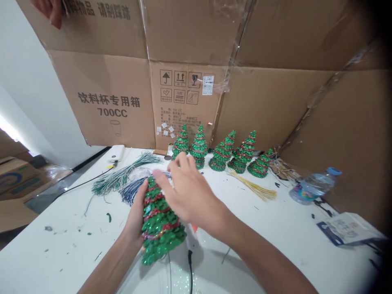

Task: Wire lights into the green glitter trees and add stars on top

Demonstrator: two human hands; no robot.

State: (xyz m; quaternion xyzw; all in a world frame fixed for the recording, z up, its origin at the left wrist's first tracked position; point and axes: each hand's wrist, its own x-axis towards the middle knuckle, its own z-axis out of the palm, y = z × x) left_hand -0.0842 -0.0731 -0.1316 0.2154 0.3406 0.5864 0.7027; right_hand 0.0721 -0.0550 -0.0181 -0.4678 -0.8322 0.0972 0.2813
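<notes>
A green glittery toy Christmas tree (161, 222) with red garland stands tilted over the table. My left hand (136, 214) is wrapped round its left side, the fingers partly hidden behind it. My right hand (190, 192) hovers at the tree's upper right, thumb and bent fingers apart and a little blurred, with nothing visible between them. Under that hand lies a white device (190, 243) with a black cord, mostly covered. Behind it rest a bundle of blue wires (128, 192) and a bundle of green wires (113, 179).
Several finished-looking trees (199, 145) line the back, before a cardboard wall (260, 102). Yellow wires (254, 185), a water bottle (315, 185) and a milk packet (349, 228) lie right. A white power bank (116, 154) sits back left. Another person's hand (55, 14) shows top left.
</notes>
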